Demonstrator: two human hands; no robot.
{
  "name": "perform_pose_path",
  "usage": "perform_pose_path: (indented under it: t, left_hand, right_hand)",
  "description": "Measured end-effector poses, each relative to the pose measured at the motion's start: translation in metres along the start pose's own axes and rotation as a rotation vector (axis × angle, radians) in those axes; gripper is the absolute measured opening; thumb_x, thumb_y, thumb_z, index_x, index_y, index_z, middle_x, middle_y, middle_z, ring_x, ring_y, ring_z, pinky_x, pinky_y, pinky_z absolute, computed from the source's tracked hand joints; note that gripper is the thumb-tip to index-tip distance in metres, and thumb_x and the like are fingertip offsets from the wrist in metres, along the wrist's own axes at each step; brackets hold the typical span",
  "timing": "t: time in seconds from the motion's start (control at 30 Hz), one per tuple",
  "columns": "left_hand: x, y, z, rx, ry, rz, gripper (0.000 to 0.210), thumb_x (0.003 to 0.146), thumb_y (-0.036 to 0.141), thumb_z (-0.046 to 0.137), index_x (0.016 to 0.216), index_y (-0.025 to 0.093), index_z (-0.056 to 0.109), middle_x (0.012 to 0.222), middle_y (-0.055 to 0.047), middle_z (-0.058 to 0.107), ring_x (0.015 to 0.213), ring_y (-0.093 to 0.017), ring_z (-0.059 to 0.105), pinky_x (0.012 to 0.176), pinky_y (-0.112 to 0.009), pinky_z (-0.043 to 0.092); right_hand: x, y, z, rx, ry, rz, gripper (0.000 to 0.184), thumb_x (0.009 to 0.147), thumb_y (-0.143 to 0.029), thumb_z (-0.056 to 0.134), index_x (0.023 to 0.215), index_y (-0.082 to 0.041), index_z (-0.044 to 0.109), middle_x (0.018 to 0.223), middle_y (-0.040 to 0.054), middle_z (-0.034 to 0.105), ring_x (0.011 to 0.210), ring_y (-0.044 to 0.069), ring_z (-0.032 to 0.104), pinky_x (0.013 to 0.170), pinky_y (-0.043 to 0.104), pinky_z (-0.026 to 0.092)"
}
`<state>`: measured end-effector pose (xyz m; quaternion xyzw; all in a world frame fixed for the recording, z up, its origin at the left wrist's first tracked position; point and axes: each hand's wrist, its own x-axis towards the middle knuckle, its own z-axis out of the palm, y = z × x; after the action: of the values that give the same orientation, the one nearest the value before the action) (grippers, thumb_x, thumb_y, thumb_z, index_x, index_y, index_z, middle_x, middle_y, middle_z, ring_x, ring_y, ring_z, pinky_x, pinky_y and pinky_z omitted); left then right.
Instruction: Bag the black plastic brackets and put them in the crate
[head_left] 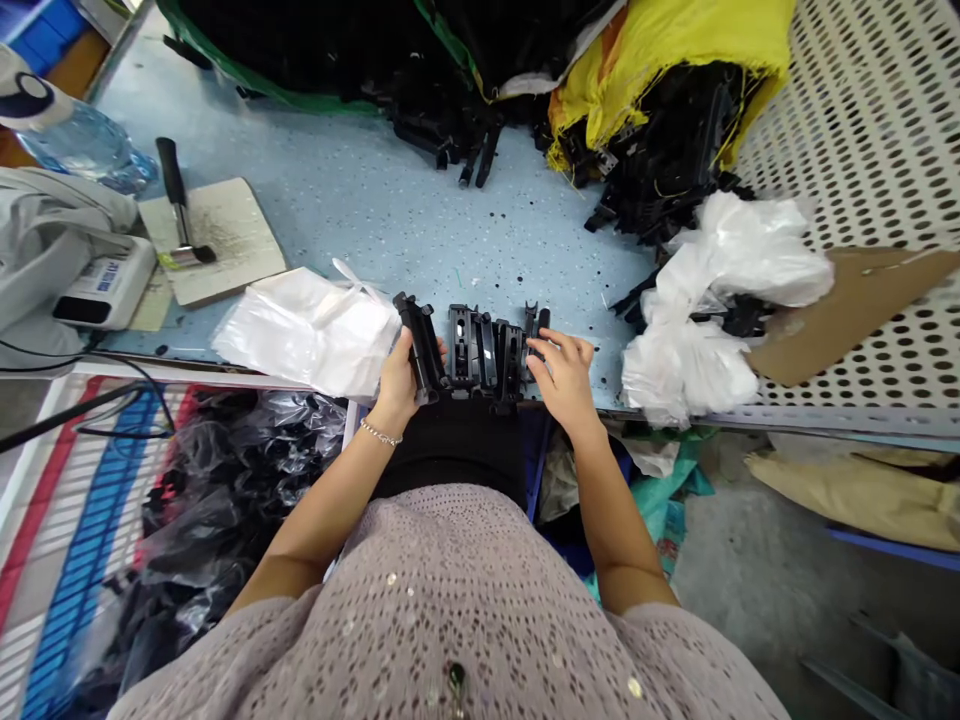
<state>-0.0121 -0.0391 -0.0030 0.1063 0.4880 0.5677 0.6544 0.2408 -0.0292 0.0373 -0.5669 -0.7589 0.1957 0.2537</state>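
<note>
- While the left hand [400, 380] grips a black plastic part [421, 345], a row of similar parts [474, 350] lies between it and the right hand [566, 375].
- The right hand's fingers [556, 339] bend against the row's end; whether they grip, I cannot tell.

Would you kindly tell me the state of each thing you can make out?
Left hand: holding a black part
Other black parts: in a row
Right hand: touching that row's right end
Yellow sack: open, dark parts at its mouth
White bag, left: crumpled
White plastic, right: bunched up
Tool: lying on board
</note>
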Motion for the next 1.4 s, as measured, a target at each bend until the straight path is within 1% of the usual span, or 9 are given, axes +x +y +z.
perform_pose_path:
  t: [0.13, 0.27, 0.43, 0.53, 0.67, 0.97, 1.1, 1.27, 1.4]
  left_hand:
    - [-0.030, 0.002, 0.008, 0.144, -0.021, 0.245, 0.052, 0.095, 0.067, 0.056, 0.122, 0.022, 0.064, 0.103, -0.007, 0.073, 0.099, -0.020, 0.072, 0.083, -0.032, 0.062]
    - [-0.047, 0.003, -0.007, 0.627, -0.157, 0.548, 0.051, 0.105, 0.053, 0.045, 0.148, 0.026, 0.047, 0.141, -0.012, 0.058, 0.130, -0.023, 0.058, 0.112, -0.041, 0.050]
    - [-0.038, 0.015, -0.060, 1.455, 0.000, 0.761, 0.037, 0.097, 0.041, 0.061, 0.122, 0.014, 0.060, 0.123, -0.020, 0.058, 0.119, -0.035, 0.057, 0.103, -0.055, 0.050]
    - [-0.028, 0.029, -0.083, 1.774, -0.091, 0.714, 0.019, 0.091, 0.026, 0.068, 0.106, 0.014, 0.066, 0.112, -0.020, 0.063, 0.111, -0.037, 0.058, 0.096, -0.055, 0.051]
    - [-0.014, 0.049, -0.099, 1.520, -0.311, 0.642, 0.011, 0.092, 0.022, 0.061, 0.087, 0.019, 0.071, 0.100, -0.011, 0.069, 0.099, -0.027, 0.064, 0.093, -0.043, 0.054]
    - [-0.007, 0.050, -0.097, 0.406, -0.041, 0.322, 0.031, 0.059, 0.030, 0.091, 0.066, 0.016, 0.064, 0.091, -0.003, 0.067, 0.077, -0.012, 0.061, 0.073, -0.027, 0.050]
    - [-0.010, 0.052, -0.091, 0.281, -0.087, 0.292, 0.026, 0.061, 0.029, 0.089, 0.065, 0.016, 0.066, 0.092, -0.002, 0.066, 0.079, -0.011, 0.061, 0.075, -0.025, 0.050]
    - [-0.010, 0.060, -0.096, 0.208, 0.052, 0.376, 0.022, 0.066, 0.030, 0.081, 0.067, 0.018, 0.063, 0.084, -0.003, 0.065, 0.074, -0.012, 0.058, 0.071, -0.026, 0.049]
    - [-0.028, 0.086, -0.111, 0.775, 0.166, 0.753, 0.003, 0.081, 0.022, 0.068, 0.081, 0.021, 0.065, 0.099, -0.007, 0.070, 0.095, -0.020, 0.064, 0.086, -0.035, 0.053]
  right_hand:
    - [-0.015, -0.057, 0.019, 0.546, -0.246, 0.127, 0.051, 0.098, -0.047, 0.061, 0.145, -0.028, 0.057, 0.137, 0.0114, 0.067, 0.114, 0.027, 0.067, 0.097, 0.047, 0.057]
    - [-0.016, -0.081, 0.053, 0.856, -0.336, 0.275, 0.058, 0.084, -0.038, 0.080, 0.138, -0.028, 0.062, 0.133, 0.0075, 0.071, 0.119, 0.027, 0.068, 0.103, 0.044, 0.057]
    - [-0.013, -0.073, 0.063, 1.177, -0.376, 0.425, 0.047, 0.079, -0.038, 0.085, 0.122, -0.025, 0.070, 0.116, 0.0052, 0.077, 0.104, 0.024, 0.075, 0.103, 0.045, 0.057]
    - [-0.017, -0.073, 0.063, 1.272, -0.419, 0.432, 0.043, 0.081, -0.038, 0.085, 0.119, -0.025, 0.071, 0.112, 0.0053, 0.077, 0.096, 0.022, 0.076, 0.097, 0.043, 0.060]
    - [-0.020, -0.082, 0.065, 1.331, -0.438, 0.442, 0.043, 0.079, -0.041, 0.086, 0.116, -0.024, 0.072, 0.112, 0.0057, 0.077, 0.088, 0.020, 0.076, 0.089, 0.040, 0.063]
    - [-0.008, -0.111, 0.106, 1.585, -0.696, 0.535, 0.039, 0.077, -0.050, 0.085, 0.100, -0.022, 0.071, 0.091, 0.0015, 0.075, 0.083, 0.019, 0.076, 0.085, 0.037, 0.064]
    - [0.010, -0.123, 0.133, 1.647, -0.625, 0.538, 0.042, 0.074, -0.052, 0.086, 0.100, -0.022, 0.071, 0.090, 0.0011, 0.076, 0.085, 0.018, 0.075, 0.083, 0.033, 0.064]
    - [0.017, -0.117, 0.129, 1.569, -0.565, 0.540, 0.037, 0.077, -0.052, 0.084, 0.094, -0.021, 0.073, 0.090, 0.0036, 0.078, 0.086, 0.019, 0.076, 0.083, 0.032, 0.063]
    - [0.014, -0.112, 0.120, 1.522, -0.546, 0.553, 0.040, 0.077, -0.053, 0.084, 0.096, -0.020, 0.074, 0.090, 0.0052, 0.079, 0.086, 0.020, 0.076, 0.084, 0.033, 0.063]
